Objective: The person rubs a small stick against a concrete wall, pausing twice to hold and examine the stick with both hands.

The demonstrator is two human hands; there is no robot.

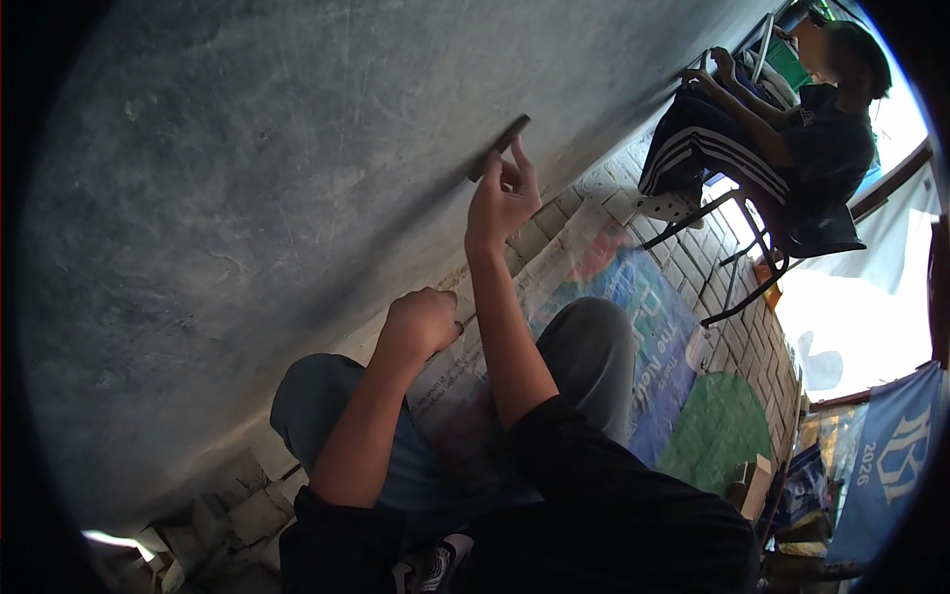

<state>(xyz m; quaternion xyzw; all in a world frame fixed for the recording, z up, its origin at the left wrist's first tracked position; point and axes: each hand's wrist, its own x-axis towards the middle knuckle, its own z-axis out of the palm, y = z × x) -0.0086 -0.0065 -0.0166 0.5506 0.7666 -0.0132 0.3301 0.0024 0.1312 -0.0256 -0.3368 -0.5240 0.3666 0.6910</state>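
My right hand [503,206] is raised to the grey wall [267,178], its fingers closed on a narrow, dark brown flat bar [517,129]. The bar lies tilted along the wall, and I cannot make out its exact kind. Below and to the left, my left hand [424,322] is curled near my bent knee [317,391], close to the wall's foot. Its fingers are folded inward, and whatever may be inside is hidden. Dull scuffs and pale scratches cover the wall's smooth surface.
A printed banner sheet [643,337] covers part of the brick paving [762,337] beneath me. At upper right another person [831,129] sits on a chair [737,198], hands near the wall. Broken blocks [252,515] lie at lower left. A blue banner [886,455] hangs at right.
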